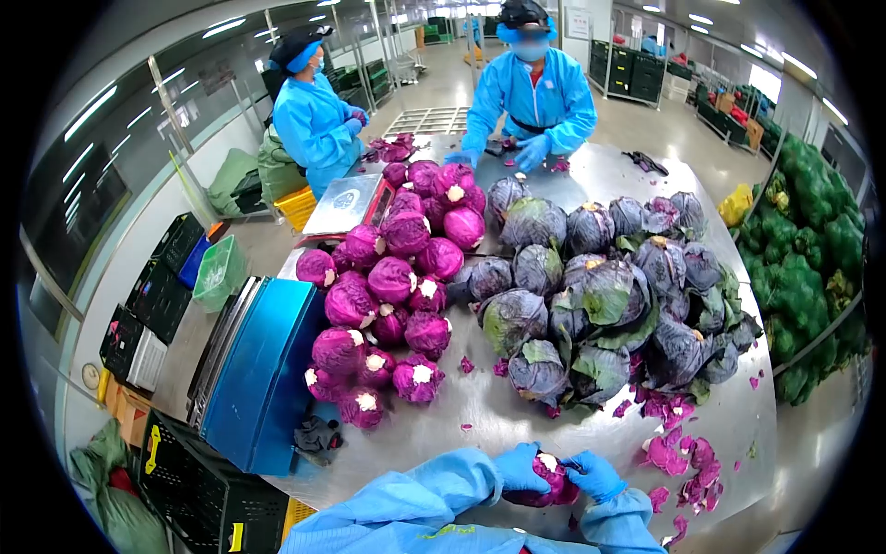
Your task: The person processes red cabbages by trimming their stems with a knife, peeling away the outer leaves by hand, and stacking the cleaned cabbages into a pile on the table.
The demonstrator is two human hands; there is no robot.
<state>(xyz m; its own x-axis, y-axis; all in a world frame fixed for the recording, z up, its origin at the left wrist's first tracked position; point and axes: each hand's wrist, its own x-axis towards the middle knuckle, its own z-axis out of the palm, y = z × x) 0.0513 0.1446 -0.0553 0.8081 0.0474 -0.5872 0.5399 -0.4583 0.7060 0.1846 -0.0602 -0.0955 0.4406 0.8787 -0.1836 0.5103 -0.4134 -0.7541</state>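
Windows (88,194) top a white wall (92,309) beyond the table's (461,434) left edge; strip lights (799,63) brighten the pale floor (443,78).

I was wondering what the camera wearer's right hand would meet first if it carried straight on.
The purple cabbage: the right hand points leftward at it, fingertips seemingly already at its edge. The left hand seems to be beyond, though depth is unclear.

Gloved left hand (521,468), gloved right hand (598,475): plain blue. Held round cabbage (556,484): deep magenta-purple, white stem end. Smooth round cabbages (392,279): vivid magenta, white-stemmed. Leafy round cabbages (600,288): dusky violet, green-patched.
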